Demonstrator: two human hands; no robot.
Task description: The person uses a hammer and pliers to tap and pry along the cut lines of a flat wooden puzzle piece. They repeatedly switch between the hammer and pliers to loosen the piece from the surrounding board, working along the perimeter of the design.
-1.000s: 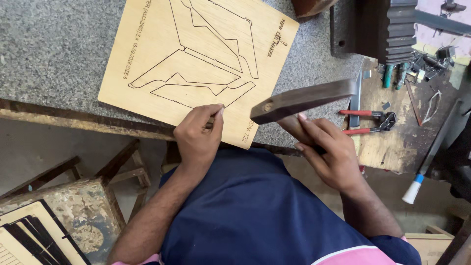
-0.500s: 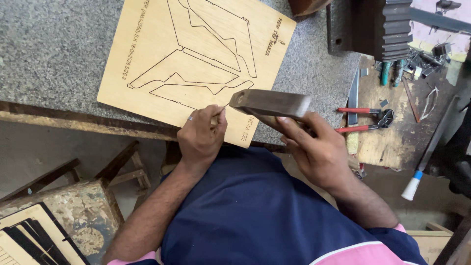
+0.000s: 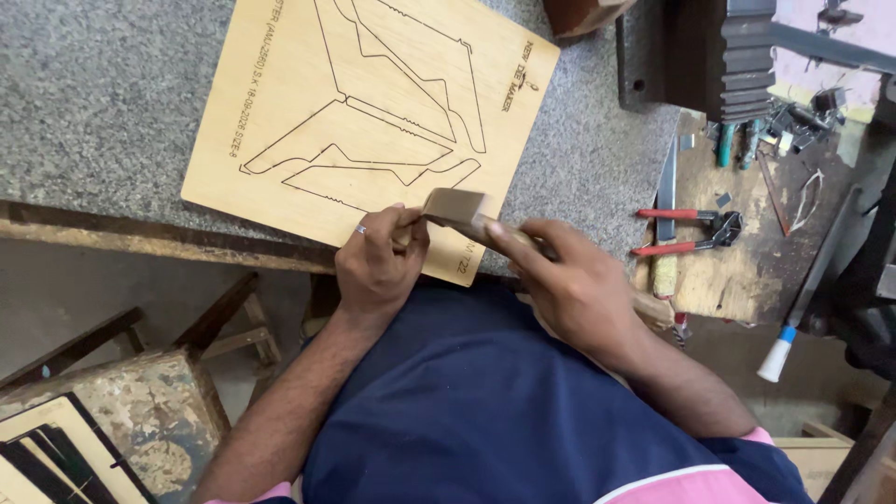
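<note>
A light plywood board (image 3: pixel 373 121) with thin cut outlines lies on a grey speckled stone slab (image 3: pixel 103 103). My left hand (image 3: pixel 378 266) rests on the board's near edge, with its fingers pinched on a small thin piece that is mostly hidden. In my right hand (image 3: pixel 569 289) is the handle of a hammer. The blocky hammer head (image 3: pixel 457 207) is down right at my left fingertips, over the board's near right corner.
Red-handled pliers (image 3: pixel 686 231) and a flat blade lie on a worn wooden bench to the right. A dark metal block (image 3: pixel 719 47) stands at the back right. A paint-stained stool (image 3: pixel 121 411) and another cut board (image 3: pixel 47 457) sit at the lower left.
The hammer head was raised to the right a second ago. It has swung down and left onto the spot at my left fingertips. My left hand has stayed at the board's edge.
</note>
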